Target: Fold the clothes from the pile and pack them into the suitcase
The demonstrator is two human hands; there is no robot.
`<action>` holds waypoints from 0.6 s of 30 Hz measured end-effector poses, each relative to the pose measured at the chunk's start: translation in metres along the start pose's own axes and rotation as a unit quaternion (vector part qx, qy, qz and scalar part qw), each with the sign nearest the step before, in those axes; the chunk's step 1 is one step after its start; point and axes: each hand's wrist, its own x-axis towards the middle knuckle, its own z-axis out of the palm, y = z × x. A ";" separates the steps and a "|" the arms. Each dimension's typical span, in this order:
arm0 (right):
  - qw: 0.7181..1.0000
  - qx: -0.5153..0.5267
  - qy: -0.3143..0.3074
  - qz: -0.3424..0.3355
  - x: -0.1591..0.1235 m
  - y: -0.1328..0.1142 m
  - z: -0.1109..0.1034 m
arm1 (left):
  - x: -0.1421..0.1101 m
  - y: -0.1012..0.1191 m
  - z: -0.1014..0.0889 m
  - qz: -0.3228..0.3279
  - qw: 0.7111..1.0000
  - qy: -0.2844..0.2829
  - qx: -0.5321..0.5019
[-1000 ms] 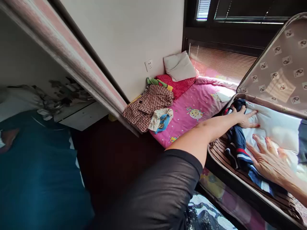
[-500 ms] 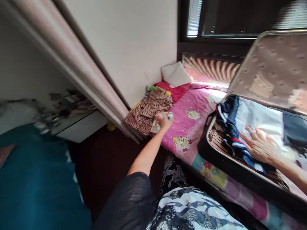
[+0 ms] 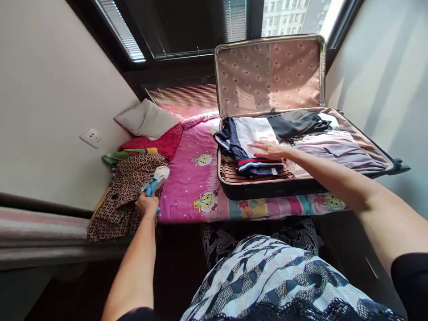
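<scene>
My left hand (image 3: pixel 147 205) is closed around a small blue-and-white item (image 3: pixel 152 186), whose kind I cannot make out. It is over a brown patterned garment (image 3: pixel 125 191) on the left end of the bed. My right hand (image 3: pixel 267 150) lies open, fingers stretched, on folded clothing with a white panel (image 3: pixel 249 129) and a navy hem striped red and white. That clothing rests in the left part of an open suitcase (image 3: pixel 257 189). Beside it are dark grey clothing (image 3: pixel 294 124) and folded mauve clothing (image 3: pixel 339 149).
The suitcase lid (image 3: pixel 267 76) stands raised against the window. A pink cartoon-print sheet (image 3: pixel 187 178) covers the bed. A pale pillow (image 3: pixel 147 119) and a red cloth (image 3: pixel 172 138) lie at the left wall, near a socket (image 3: pixel 91 138) and a curtain (image 3: pixel 43 227).
The view has swung right, bringing the whole suitcase into sight. My left hand still holds the small item above the brown garment. My right hand stays on the folded clothing.
</scene>
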 end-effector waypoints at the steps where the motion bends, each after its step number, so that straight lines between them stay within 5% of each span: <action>1: 0.999 0.037 0.021 -0.004 -0.005 0.006 -0.009 | 0.005 0.002 -0.010 -0.031 0.999 0.034 -0.017; 3: 0.991 0.102 0.084 -0.003 -0.018 0.019 -0.027 | 0.014 0.018 -0.030 -0.036 0.992 0.107 -0.059; 5: 0.976 0.157 0.153 0.014 -0.034 0.031 -0.043 | 0.018 0.052 -0.052 0.070 0.981 0.145 -0.106; 10: 0.908 0.289 0.298 0.060 -0.081 0.051 -0.073 | -0.032 0.212 -0.081 0.375 0.884 0.112 -0.255; 12: 0.884 0.314 0.339 0.068 -0.101 0.061 -0.078 | -0.077 0.283 -0.070 0.494 0.817 0.068 -0.288; 14: 0.876 0.303 0.365 0.085 -0.122 0.074 -0.077 | -0.124 0.340 -0.045 0.562 0.786 -0.010 -0.258; 18: 0.910 0.186 0.340 0.145 -0.167 0.106 -0.059 | -0.181 0.396 0.009 0.660 0.705 -0.248 -0.076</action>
